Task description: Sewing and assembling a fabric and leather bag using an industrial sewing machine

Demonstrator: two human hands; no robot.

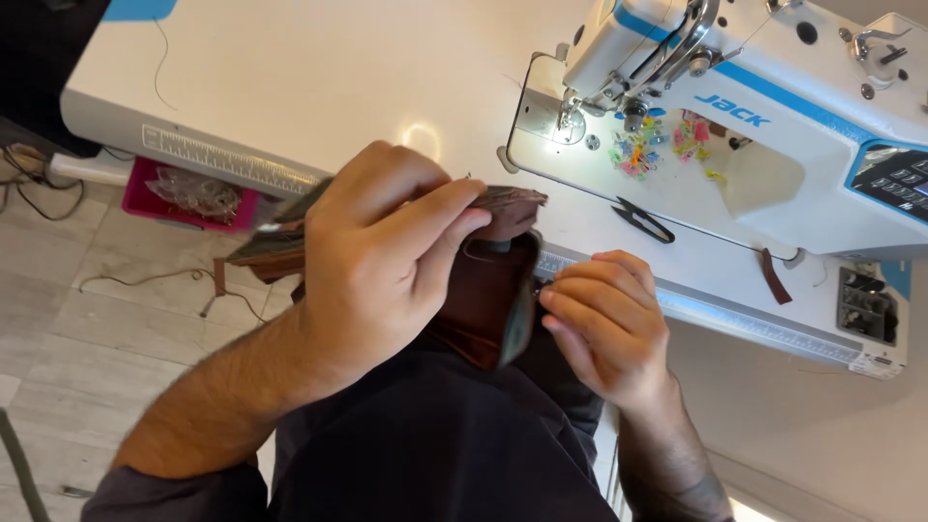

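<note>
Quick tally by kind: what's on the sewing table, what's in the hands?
White-and-blue sewing machine: 1
Black thread snips on the white table: 1
Cluster of small colourful plastic clips: 1, too small to count singly
Brown leather strip at the table edge: 1
Brown leather piece, pinched by left hand and right hand: 1
Total: 5

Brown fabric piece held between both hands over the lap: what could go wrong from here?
1. The left hand covers much of the brown fabric piece and the right hand pinches only its edge, so the layers could slip out of line.
2. It is held off the white table, above the lap; if dropped, it may fall to the floor.
3. The black thread snips lie open near the table edge, where a sleeve or the fabric might snag them.
</note>
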